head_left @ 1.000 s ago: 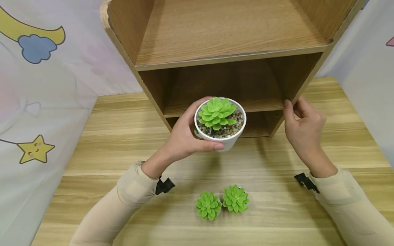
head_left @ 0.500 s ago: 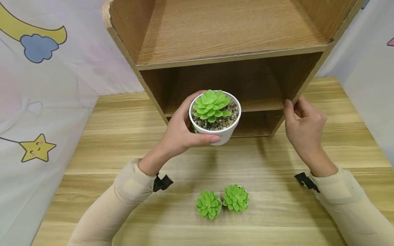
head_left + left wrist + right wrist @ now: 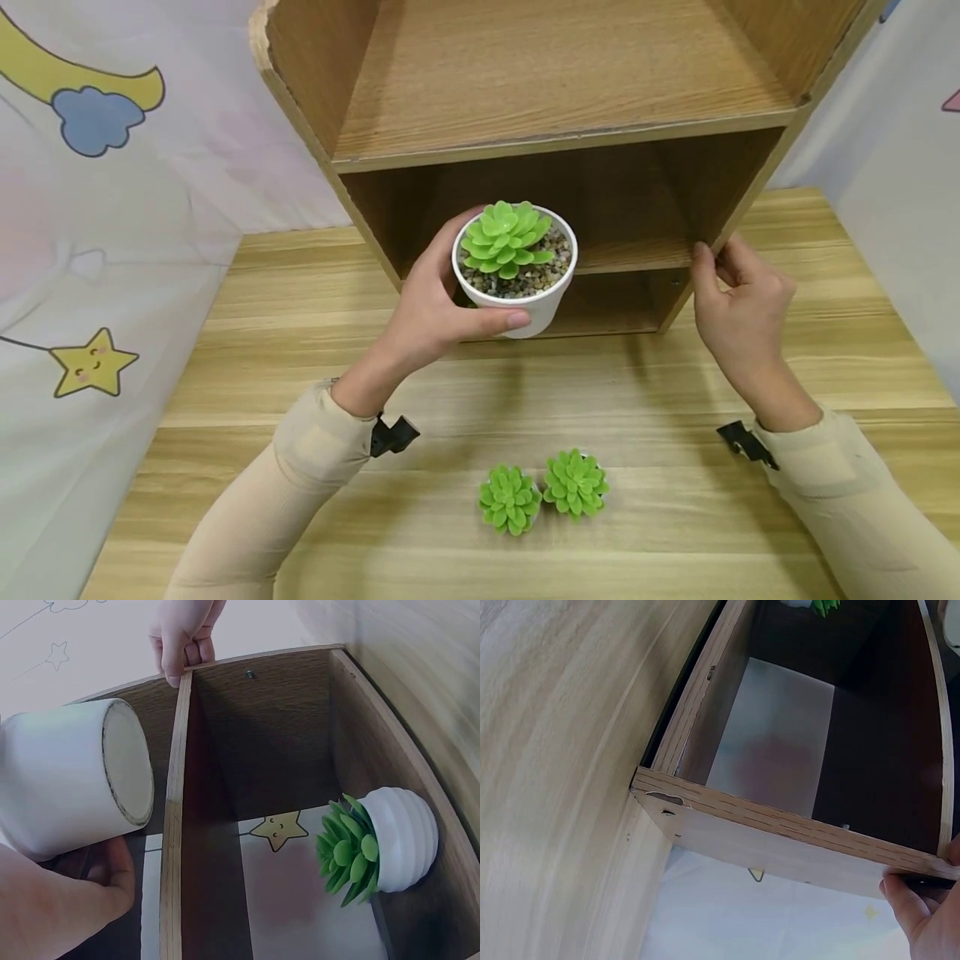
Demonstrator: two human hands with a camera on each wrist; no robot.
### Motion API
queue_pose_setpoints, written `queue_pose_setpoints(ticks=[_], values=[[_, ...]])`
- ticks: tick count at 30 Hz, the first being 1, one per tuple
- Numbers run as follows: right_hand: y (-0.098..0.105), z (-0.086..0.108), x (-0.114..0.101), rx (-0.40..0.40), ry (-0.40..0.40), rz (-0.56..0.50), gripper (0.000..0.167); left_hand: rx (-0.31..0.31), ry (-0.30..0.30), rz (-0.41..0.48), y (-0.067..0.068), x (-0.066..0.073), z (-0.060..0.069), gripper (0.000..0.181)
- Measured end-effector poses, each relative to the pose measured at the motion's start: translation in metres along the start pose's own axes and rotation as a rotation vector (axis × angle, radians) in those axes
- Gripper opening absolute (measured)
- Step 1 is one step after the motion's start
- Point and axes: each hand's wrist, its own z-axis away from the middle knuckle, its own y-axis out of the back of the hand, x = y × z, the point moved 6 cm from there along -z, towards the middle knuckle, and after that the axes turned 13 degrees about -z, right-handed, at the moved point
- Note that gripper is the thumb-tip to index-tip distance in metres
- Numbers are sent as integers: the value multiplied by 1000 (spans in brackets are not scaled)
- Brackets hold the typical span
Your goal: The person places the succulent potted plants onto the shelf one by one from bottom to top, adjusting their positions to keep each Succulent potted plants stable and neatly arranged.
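Observation:
In the head view my left hand [image 3: 429, 315] holds a white pot [image 3: 542, 310] with a green succulent [image 3: 504, 240] and pebbles, thumb across its front. The pot is raised before the middle compartment of a wooden shelf [image 3: 570, 140], and the left wrist view shows its pale base. My right hand [image 3: 746, 312] pinches the front edge of the shelf's right side panel, thumb inside. Another succulent in a ribbed white pot [image 3: 407, 838] stands in the lowest compartment, seen in the left wrist view.
Two smaller green succulents [image 3: 510, 500] stand side by side on the wood-grain table [image 3: 300, 367], nearer the body. Cloth with cartoon drawings [image 3: 96, 362] hangs behind and at the sides. The upper shelf board [image 3: 570, 67] lies above the held pot.
My left hand has carried the potted succulent a little up and to the left, closer to the middle compartment. The right hand keeps its place on the side panel.

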Motion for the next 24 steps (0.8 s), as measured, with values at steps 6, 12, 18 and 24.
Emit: queue_pose_setpoints(ticks=[6, 12, 18, 24], values=[[0, 1, 5, 2, -6, -13, 18, 9, 23, 6, 4, -1, -3, 87], [3, 2, 10, 9, -15, -4, 16, 19, 57, -4, 9, -1, -7, 88], [3, 2, 11, 9, -22, -1, 15, 20, 54, -23, 10, 1, -11, 88], [3, 2, 10, 7, -14, 3, 16, 32, 68, -66, 13, 4, -16, 85]])
